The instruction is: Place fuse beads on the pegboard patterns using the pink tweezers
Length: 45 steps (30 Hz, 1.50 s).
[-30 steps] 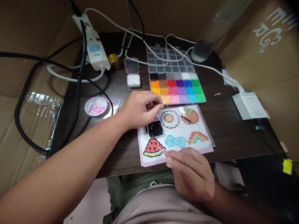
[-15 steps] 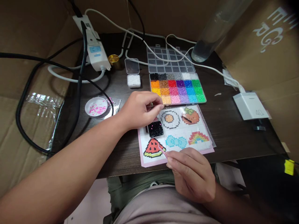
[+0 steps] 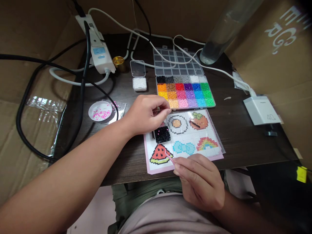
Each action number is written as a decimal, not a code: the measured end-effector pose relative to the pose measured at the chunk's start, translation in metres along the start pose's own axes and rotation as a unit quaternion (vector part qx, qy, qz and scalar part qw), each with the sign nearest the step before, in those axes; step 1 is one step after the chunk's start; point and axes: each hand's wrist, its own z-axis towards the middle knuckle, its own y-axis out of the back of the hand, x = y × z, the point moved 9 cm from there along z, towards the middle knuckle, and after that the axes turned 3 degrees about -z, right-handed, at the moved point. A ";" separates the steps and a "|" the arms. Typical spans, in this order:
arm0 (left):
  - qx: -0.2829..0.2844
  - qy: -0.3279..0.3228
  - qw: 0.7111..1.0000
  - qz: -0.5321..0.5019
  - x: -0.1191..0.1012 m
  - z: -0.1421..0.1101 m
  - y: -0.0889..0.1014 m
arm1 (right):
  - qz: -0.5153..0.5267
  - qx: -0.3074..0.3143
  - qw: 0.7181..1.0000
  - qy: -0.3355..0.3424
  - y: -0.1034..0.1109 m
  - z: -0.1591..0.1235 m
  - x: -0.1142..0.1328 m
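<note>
Pink tweezers [image 3: 169, 157] are pinched in my right hand [image 3: 200, 180], their tip over the watermelon picture [image 3: 161, 154] on the pattern sheet [image 3: 159, 169]. Above and to the left, my left hand [image 3: 149, 113] is closed, thumb against forefinger, by the sheet's upper left part. What lies between those fingers is hidden. Just below it stands a small box of black beads [image 3: 162, 135] with a few pink ones in it. A row of dark beads [image 3: 195, 124] lies across the orange fruit picture on the clear pegboard [image 3: 215, 136] covering the sheet.
Behind the sheet is an open bead case [image 3: 214, 106] of many colours. A small box of white beads [image 3: 139, 84], a gold cup [image 3: 118, 62] and a dish of pink beads [image 3: 100, 111] stand left. Cables run from a power strip [image 3: 99, 52]; a charger [image 3: 262, 110] sits right.
</note>
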 end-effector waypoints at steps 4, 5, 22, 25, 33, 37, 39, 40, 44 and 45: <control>0.001 0.003 1.000 0.001 0.000 0.000 0.000 | -0.003 0.003 1.000 -0.004 0.000 0.001 -0.001; 0.001 0.003 1.000 0.001 0.001 0.000 0.000 | -0.002 0.003 1.000 -0.005 0.000 0.001 -0.001; -0.006 -0.035 0.999 0.033 0.000 0.004 0.006 | -0.005 -0.197 0.950 -0.241 0.104 0.019 -0.110; -0.007 -0.034 0.999 0.035 0.000 0.004 0.007 | 0.152 -0.138 0.929 -0.309 0.087 0.020 -0.164; 0.007 -0.028 0.999 0.031 0.000 0.004 0.005 | 0.180 -0.081 0.919 -0.342 0.055 0.009 -0.177; 0.012 -0.026 0.999 0.028 0.001 0.004 0.003 | 0.175 -0.062 0.921 -0.341 0.051 0.007 -0.176; 0.015 -0.023 0.999 0.031 0.001 0.004 0.003 | 0.171 -0.059 0.924 -0.338 0.050 0.009 -0.175; 0.017 -0.017 0.999 0.034 0.002 0.003 0.003 | 0.168 -0.057 0.924 -0.339 0.050 0.011 -0.174; 0.035 0.008 0.998 0.047 0.005 0.003 0.001 | 0.166 -0.051 0.917 -0.360 0.048 0.011 -0.174; 0.036 0.009 0.998 0.047 0.005 0.003 0.001 | 0.172 -0.055 0.913 -0.365 0.048 0.010 -0.174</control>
